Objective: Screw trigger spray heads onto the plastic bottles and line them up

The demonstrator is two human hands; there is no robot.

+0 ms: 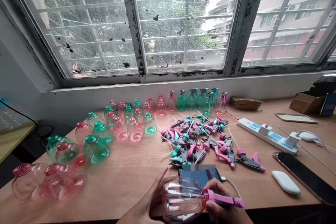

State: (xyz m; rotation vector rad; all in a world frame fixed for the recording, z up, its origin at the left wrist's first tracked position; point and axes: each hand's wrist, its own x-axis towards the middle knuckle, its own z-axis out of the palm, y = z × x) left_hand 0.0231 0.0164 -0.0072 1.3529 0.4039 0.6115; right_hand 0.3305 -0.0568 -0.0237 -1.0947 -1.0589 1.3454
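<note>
A clear pink spray bottle [183,197] lies on its side between my hands at the table's front edge. My left hand [151,199] wraps round the bottle's base end, its thumb raised. At the neck, my right hand [219,199] grips the pink and grey trigger spray head [223,198], which sits on the bottle's mouth. Behind the bottle a phone [202,175] lies on the table, a white cable plugged into it. Just beyond is a pile of loose spray heads [194,140] in pink, teal and grey, several with thin tubes sticking out.
Several open pink and green bottles [96,131] stand at the left. Bottles with spray heads [193,99] line the wall. To the right are a power strip [267,135], a dark phone [301,173], a white mouse-like object [286,182] and a brown package [245,103].
</note>
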